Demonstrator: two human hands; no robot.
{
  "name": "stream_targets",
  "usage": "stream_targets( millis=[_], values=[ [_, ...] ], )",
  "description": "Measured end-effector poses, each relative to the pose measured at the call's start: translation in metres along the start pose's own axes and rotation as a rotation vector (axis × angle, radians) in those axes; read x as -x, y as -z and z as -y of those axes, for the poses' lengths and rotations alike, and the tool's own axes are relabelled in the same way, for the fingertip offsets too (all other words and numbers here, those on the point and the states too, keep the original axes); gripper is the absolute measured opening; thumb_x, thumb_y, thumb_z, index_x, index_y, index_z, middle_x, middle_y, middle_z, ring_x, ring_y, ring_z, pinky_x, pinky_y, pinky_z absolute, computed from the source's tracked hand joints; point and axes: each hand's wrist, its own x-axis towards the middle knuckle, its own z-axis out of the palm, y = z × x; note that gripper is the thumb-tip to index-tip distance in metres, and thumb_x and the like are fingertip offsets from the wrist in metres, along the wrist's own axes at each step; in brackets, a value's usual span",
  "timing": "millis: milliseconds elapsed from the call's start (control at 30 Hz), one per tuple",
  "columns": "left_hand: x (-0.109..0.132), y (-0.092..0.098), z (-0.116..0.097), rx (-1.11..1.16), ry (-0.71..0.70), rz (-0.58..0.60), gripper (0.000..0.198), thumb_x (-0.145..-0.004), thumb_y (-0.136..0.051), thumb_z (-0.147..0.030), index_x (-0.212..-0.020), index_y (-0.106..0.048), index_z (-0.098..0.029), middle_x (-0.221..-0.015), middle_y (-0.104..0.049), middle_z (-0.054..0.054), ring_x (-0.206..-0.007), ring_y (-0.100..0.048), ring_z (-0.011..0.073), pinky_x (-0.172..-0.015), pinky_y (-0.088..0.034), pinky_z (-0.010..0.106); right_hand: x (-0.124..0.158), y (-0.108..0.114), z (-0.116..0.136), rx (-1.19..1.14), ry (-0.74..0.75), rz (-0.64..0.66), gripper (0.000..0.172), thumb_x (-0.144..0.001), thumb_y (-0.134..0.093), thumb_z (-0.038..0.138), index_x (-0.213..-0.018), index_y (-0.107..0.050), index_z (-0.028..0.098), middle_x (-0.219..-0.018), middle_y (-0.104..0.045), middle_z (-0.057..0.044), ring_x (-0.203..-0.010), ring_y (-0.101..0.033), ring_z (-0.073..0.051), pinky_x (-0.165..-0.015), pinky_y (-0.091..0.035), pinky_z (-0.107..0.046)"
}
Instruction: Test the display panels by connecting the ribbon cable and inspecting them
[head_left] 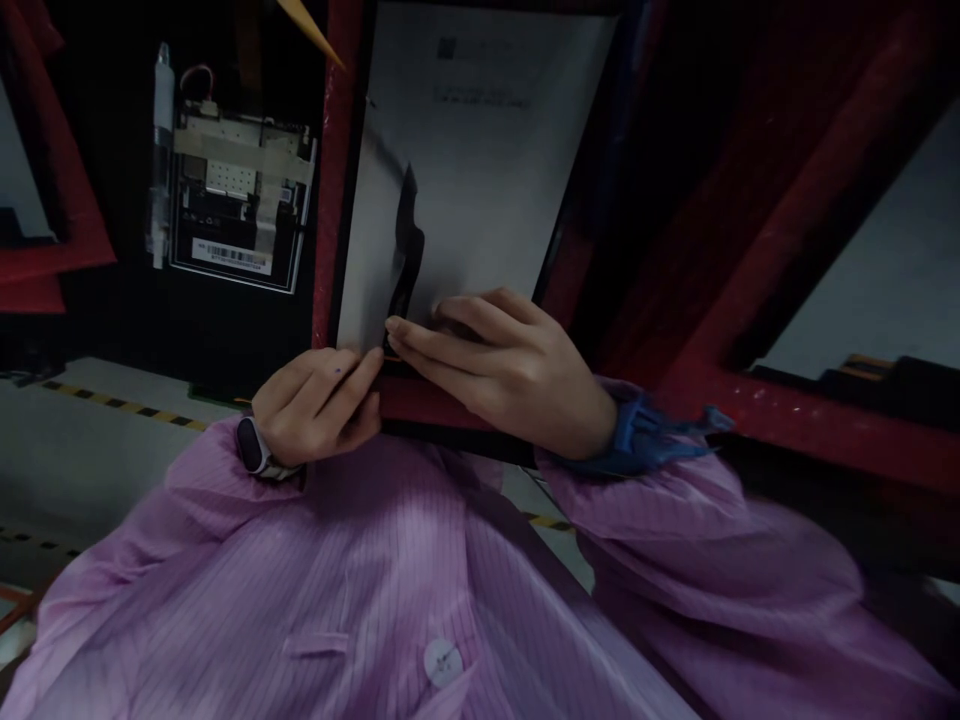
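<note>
Left hand (319, 405) and right hand (510, 365): fingers together, pinching the black film strip (405, 255) at the grey panel (480, 170) lower edge.

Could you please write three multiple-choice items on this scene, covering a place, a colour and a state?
1. Where is the circuit board?
A. left of the panel
B. right of it
C. on the sleeve

2. What colour are the sleeves?
A. green
B. pink
C. white

3. What is the film doing?
A. lying flat
B. rolled up
C. lifting off the panel

Key: 1 A, it sits past the red frame. 2 B, pink stripes. 3 C, the right hand and left hand pinch its lower end.
</note>
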Motion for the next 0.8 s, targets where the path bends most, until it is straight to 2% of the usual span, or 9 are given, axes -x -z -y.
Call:
stream_targets(
  millis=[167, 300, 400, 533, 700, 800],
  values=[
    [0.009, -0.005, 0.006, -0.006, -0.123, -0.029, 0.038, -0.082, -0.064, -0.027, -0.116, -0.073, -0.016, -0.088, -0.071, 0.006, -0.076, -0.067, 0.0163, -0.078, -0.062, 0.029, -0.002, 0.002, 0.000, 0.039, 0.021, -0.013, 0.028, -0.098, -0.049, 0.006, -0.117, -0.069, 0.014, -0.121, -0.071, -0.004, -0.095, -0.057, -0.017, -0.075, -0.046, -0.035],
    [0.013, -0.006, 0.009, 0.017, -0.168, -0.021, 0.040, -0.079, -0.068, -0.027, -0.118, -0.073, -0.019, -0.092, -0.072, 0.007, -0.078, -0.066, 0.0165, -0.080, -0.063, 0.030, -0.001, 0.001, 0.001, 0.041, 0.019, 0.009, 0.030, -0.099, -0.048, 0.007, -0.119, -0.069, 0.016, -0.121, -0.071, -0.005, -0.096, -0.057, -0.018, -0.074, -0.047, -0.036],
    [0.017, -0.006, 0.009, -0.069, -0.177, -0.013, 0.038, -0.081, -0.065, -0.031, -0.116, -0.075, -0.020, -0.091, -0.071, 0.006, -0.075, -0.064, 0.0155, -0.077, -0.063, 0.029, 0.000, 0.000, 0.001, 0.045, 0.021, 0.000, 0.030, -0.099, -0.048, 0.007, -0.118, -0.069, 0.015, -0.120, -0.071, -0.005, -0.096, -0.056, -0.018, -0.074, -0.047, -0.035],
    [0.020, -0.007, 0.006, -0.134, -0.138, 0.027, 0.039, -0.082, -0.064, -0.032, -0.120, -0.073, -0.024, -0.089, -0.071, 0.004, -0.073, -0.063, 0.0160, -0.073, -0.062, 0.031, 0.000, -0.001, 0.001, 0.027, 0.010, -0.006, 0.032, -0.099, -0.046, 0.007, -0.119, -0.069, 0.016, -0.120, -0.071, -0.005, -0.095, -0.056, -0.017, -0.075, -0.047, -0.036],
    [0.008, -0.001, -0.010, -0.051, 0.009, 0.059, 0.042, -0.082, -0.066, -0.020, -0.123, -0.069, -0.015, -0.087, -0.071, 0.006, -0.073, -0.060, 0.0163, -0.077, -0.059, 0.032, -0.003, -0.001, 0.002, 0.087, 0.016, -0.071, 0.025, -0.099, -0.050, 0.008, -0.111, -0.072, 0.010, -0.114, -0.073, -0.004, -0.091, -0.055, -0.017, -0.074, -0.046, -0.033],
    [0.004, 0.000, -0.018, -0.035, 0.098, 0.068, 0.041, -0.083, -0.065, -0.018, -0.124, -0.068, -0.015, -0.086, -0.069, 0.005, -0.076, -0.059, 0.0172, -0.080, -0.057, 0.033, -0.003, -0.001, 0.002, 0.083, 0.007, -0.073, 0.024, -0.099, -0.050, 0.009, -0.110, -0.072, 0.011, -0.115, -0.074, -0.002, -0.092, -0.056, -0.017, -0.073, -0.046, -0.032]
  ],
)
